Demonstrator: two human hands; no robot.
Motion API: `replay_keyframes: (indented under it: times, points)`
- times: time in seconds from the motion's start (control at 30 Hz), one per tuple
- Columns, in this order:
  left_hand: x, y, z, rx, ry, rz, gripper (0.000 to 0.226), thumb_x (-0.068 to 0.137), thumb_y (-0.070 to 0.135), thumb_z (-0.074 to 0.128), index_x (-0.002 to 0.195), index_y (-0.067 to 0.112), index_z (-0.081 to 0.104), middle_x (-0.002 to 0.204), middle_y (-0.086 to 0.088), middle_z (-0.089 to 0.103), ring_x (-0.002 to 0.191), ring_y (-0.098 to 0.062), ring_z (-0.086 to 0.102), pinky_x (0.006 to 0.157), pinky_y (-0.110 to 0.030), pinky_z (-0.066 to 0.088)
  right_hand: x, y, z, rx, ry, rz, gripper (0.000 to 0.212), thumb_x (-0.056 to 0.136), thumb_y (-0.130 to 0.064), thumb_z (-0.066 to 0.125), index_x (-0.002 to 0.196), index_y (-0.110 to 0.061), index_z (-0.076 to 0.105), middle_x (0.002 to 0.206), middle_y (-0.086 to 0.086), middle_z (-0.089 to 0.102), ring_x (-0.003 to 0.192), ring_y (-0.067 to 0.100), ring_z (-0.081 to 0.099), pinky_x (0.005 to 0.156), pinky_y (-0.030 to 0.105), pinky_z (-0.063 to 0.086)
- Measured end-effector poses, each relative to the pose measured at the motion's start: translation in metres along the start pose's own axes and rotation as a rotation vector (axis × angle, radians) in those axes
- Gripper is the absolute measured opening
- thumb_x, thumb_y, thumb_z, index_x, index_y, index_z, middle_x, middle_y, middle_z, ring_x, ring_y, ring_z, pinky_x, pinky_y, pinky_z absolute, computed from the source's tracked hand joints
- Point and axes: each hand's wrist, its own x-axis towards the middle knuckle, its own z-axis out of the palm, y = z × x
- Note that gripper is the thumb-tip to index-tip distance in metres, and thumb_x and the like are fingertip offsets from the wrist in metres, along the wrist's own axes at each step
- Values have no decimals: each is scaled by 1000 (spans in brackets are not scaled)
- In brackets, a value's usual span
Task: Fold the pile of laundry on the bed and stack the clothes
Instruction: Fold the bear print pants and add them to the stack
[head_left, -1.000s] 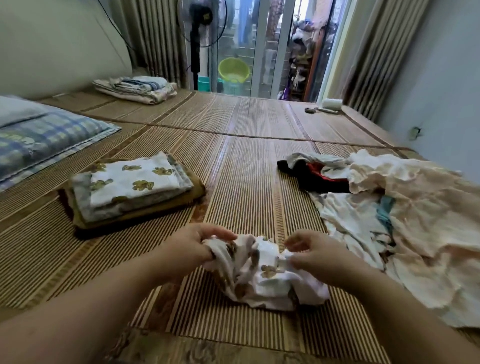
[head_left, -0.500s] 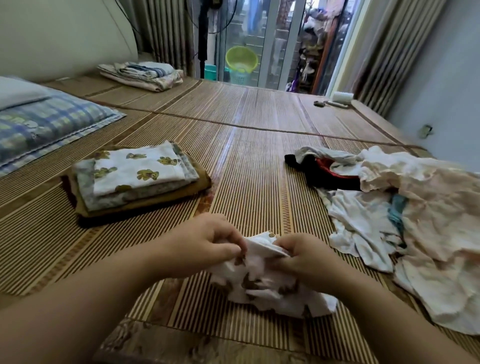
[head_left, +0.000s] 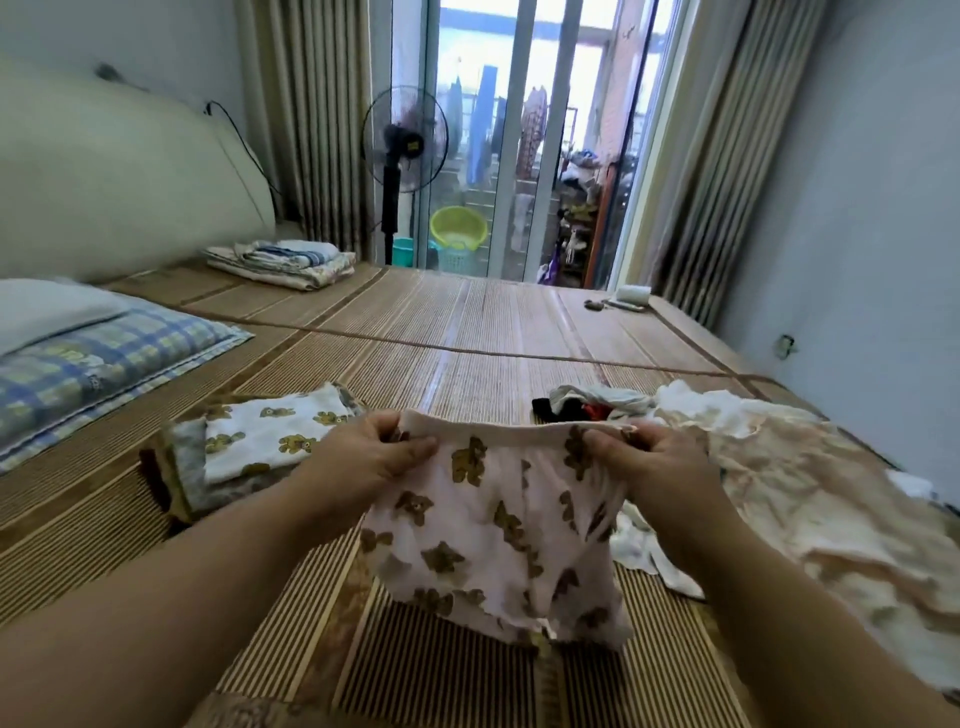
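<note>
Small white shorts with brown bear prints (head_left: 498, 525) hang spread out above the bamboo mat (head_left: 467, 338). My left hand (head_left: 374, 457) pinches the left end of their waistband and my right hand (head_left: 649, 462) pinches the right end. To the left lies a stack of folded clothes (head_left: 249, 447), topped by a piece in the same bear print. The unfolded laundry pile (head_left: 789, 493), mostly cream and white with a black and red piece at its far edge, spreads on the right.
A plaid pillow (head_left: 98, 364) lies at the far left. Folded bedding (head_left: 280, 262) sits by the headboard. A standing fan (head_left: 404, 150) and a yellow-green basin (head_left: 458, 228) stand past the bed near the glass door. A white roll (head_left: 634, 296) lies at the far right corner.
The bear-print shorts were a crumpled bundle on the mat; both hands have lifted them and pulled the waistband apart so they hang open. The view has tilted upward.
</note>
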Motion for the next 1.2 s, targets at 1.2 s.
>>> replay_keyframes:
  times: [1.2]
  points:
    - [-30, 228, 66, 122, 78, 293, 16, 86, 17, 65, 90, 2, 66, 81, -16, 70, 68, -28, 70, 63, -38, 60, 21, -206, 7, 167, -57, -111, 52, 84, -50, 65, 96, 0, 66, 98, 24, 70, 94, 40, 68, 86, 54, 55]
